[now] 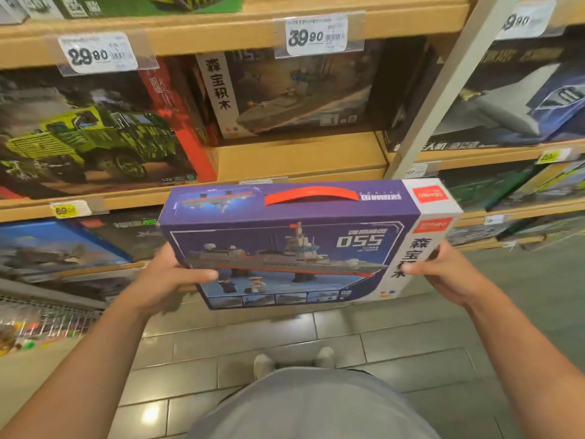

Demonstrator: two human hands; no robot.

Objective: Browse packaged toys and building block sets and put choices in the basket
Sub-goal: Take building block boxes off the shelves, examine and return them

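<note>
The left hand (171, 277) and right hand (443, 274) pinch the box (285, 248) by its short ends, thumbs on its face, fingers behind. Between them it looks stiff, light and slick-faced; the handle (311, 195) beyond the fingertips offers a surer hold.

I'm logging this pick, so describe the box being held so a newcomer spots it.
In front of the wooden shelves, the left hand and right hand hold a purple box by its ends. Unlike the shelved boxes, it has a red carry handle and reads 055.

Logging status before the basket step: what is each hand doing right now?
Left hand: closed on the left end of the purple cardboard warship block-set box.
Right hand: closed on its right end.
</note>
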